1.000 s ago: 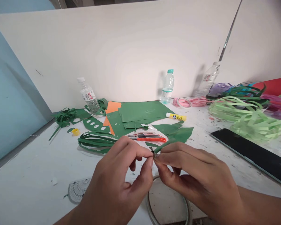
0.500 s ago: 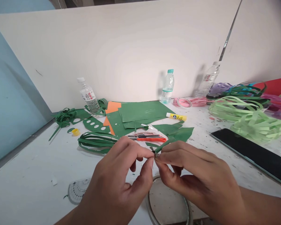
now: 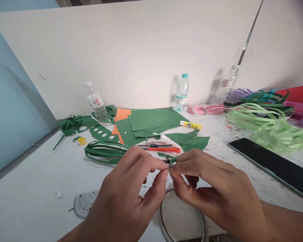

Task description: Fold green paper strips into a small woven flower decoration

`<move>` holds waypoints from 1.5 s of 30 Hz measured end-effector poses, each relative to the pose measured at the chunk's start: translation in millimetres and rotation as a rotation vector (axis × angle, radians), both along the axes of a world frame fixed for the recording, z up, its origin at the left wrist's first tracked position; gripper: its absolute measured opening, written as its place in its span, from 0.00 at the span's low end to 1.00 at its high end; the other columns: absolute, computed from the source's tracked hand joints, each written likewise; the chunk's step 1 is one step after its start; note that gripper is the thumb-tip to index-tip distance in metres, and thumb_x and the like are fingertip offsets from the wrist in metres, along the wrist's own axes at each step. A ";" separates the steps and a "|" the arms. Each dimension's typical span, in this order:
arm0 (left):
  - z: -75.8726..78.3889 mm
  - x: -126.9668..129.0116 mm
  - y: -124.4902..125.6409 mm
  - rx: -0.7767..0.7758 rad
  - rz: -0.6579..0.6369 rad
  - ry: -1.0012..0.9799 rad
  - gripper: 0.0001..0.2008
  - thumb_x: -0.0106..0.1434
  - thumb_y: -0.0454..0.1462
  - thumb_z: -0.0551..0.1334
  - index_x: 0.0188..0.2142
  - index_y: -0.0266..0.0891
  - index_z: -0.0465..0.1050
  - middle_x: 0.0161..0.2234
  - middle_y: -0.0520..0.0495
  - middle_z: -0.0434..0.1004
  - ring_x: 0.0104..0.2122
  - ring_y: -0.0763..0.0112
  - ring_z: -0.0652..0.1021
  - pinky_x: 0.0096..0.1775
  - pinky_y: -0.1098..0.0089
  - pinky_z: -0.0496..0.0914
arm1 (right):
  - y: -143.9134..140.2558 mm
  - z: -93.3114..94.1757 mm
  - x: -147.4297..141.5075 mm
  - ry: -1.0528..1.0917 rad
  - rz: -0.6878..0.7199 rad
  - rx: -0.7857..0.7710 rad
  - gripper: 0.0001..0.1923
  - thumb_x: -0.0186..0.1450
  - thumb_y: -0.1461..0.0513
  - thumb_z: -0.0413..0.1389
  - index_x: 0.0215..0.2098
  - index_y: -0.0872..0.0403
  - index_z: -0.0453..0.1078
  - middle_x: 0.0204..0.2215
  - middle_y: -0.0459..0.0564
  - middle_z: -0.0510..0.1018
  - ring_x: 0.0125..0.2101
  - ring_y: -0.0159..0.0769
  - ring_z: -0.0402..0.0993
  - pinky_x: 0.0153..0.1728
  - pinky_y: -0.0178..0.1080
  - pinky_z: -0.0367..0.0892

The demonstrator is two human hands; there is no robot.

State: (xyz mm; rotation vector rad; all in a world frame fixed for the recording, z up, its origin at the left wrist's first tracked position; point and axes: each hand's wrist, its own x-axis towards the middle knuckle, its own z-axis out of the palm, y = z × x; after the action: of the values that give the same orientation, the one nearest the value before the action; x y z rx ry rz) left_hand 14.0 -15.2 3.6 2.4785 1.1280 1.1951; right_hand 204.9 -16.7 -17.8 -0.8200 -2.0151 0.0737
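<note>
My left hand (image 3: 138, 188) is closed in a pinch, thumb and forefinger at a tiny dark and greyish bit too small to name. Right beside it, my right hand (image 3: 214, 188) pinches a narrow green paper piece (image 3: 173, 159), mostly covered by the fingers. The two sets of fingertips nearly touch, above the table. Below them lies a roll of tape (image 3: 162, 222), partly behind my hands. A utility knife (image 3: 154, 146) and an orange-red tool (image 3: 166, 150) lie just beyond, and cut green paper (image 3: 195, 143) is behind my right fingers.
Green sheets (image 3: 154, 119), orange paper (image 3: 122, 113) and green strips (image 3: 101, 156) spread across the table. A glue stick (image 3: 191, 125), a yellow cap (image 3: 82, 141), a protractor (image 3: 84, 203) and a phone (image 3: 270, 164) lie around. Bottles (image 3: 182, 92) stand by the wall; light green strips (image 3: 275, 134) are right.
Both hands stay pinched together, shifted very slightly to the right. The green paper piece shows less between the fingers, and a small greyish bit now shows at the fingertips.
</note>
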 end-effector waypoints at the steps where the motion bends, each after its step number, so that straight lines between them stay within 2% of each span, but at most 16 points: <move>1: 0.3 0.2 -0.1 0.002 -0.002 0.000 0.08 0.66 0.28 0.60 0.37 0.42 0.73 0.32 0.55 0.70 0.31 0.78 0.71 0.37 0.80 0.70 | 0.1 -0.5 0.7 -0.001 -0.003 -0.004 0.10 0.65 0.73 0.55 0.36 0.52 0.66 0.26 0.43 0.76 0.26 0.27 0.69 0.26 0.29 0.66; 4: 1.9 0.5 -0.1 0.010 -0.007 0.000 0.08 0.66 0.27 0.60 0.37 0.42 0.74 0.32 0.55 0.71 0.31 0.78 0.72 0.40 0.80 0.70 | 0.0 -2.0 2.6 -0.002 -0.007 -0.005 0.10 0.65 0.73 0.55 0.36 0.52 0.66 0.26 0.43 0.76 0.26 0.27 0.69 0.26 0.30 0.65; 12: 1.4 1.3 1.0 0.027 -0.012 0.004 0.09 0.66 0.27 0.58 0.35 0.41 0.72 0.31 0.54 0.68 0.31 0.77 0.72 0.39 0.80 0.71 | 0.5 -0.2 -0.2 0.001 0.006 -0.013 0.09 0.66 0.72 0.55 0.36 0.52 0.65 0.26 0.43 0.75 0.26 0.27 0.68 0.26 0.29 0.66; 20: 3.6 2.0 -0.7 0.024 0.004 0.014 0.09 0.66 0.27 0.57 0.33 0.41 0.71 0.29 0.55 0.67 0.29 0.78 0.69 0.32 0.80 0.67 | -0.4 1.4 -0.6 0.012 0.015 -0.023 0.09 0.65 0.72 0.55 0.36 0.52 0.66 0.27 0.44 0.77 0.26 0.27 0.69 0.26 0.29 0.66; 31: 1.3 0.8 1.7 0.000 0.024 0.010 0.08 0.66 0.28 0.58 0.35 0.42 0.71 0.31 0.54 0.69 0.30 0.77 0.70 0.29 0.79 0.66 | -0.1 4.3 -1.9 0.125 0.027 -0.228 0.08 0.65 0.71 0.56 0.34 0.50 0.69 0.27 0.41 0.75 0.24 0.26 0.69 0.24 0.27 0.67; 34: 1.7 -0.2 0.6 -0.007 0.028 0.007 0.08 0.66 0.28 0.59 0.36 0.43 0.72 0.32 0.54 0.69 0.30 0.76 0.70 0.32 0.79 0.69 | -0.6 4.3 -1.8 0.128 0.011 -0.243 0.08 0.64 0.71 0.56 0.34 0.50 0.69 0.26 0.41 0.73 0.23 0.26 0.68 0.22 0.28 0.66; 38: 2.4 -1.9 -0.4 -0.001 0.025 0.009 0.09 0.65 0.27 0.59 0.36 0.43 0.72 0.33 0.54 0.70 0.32 0.76 0.71 0.40 0.77 0.72 | -1.6 3.9 -1.9 0.132 -0.005 -0.264 0.10 0.63 0.71 0.56 0.35 0.49 0.69 0.26 0.41 0.73 0.22 0.27 0.68 0.21 0.29 0.65; 45: 4.2 -0.8 0.9 0.013 0.023 0.006 0.09 0.66 0.28 0.59 0.36 0.43 0.73 0.33 0.54 0.71 0.31 0.76 0.71 0.40 0.78 0.71 | -1.2 3.8 -2.8 0.168 -0.035 -0.295 0.10 0.64 0.70 0.57 0.36 0.47 0.71 0.25 0.39 0.74 0.23 0.27 0.70 0.23 0.28 0.68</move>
State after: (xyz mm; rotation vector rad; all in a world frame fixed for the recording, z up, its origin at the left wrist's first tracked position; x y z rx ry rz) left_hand 13.2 -14.3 7.7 2.4869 1.1566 1.2050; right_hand 202.2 -17.9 -13.9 -0.9986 -1.8549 0.4145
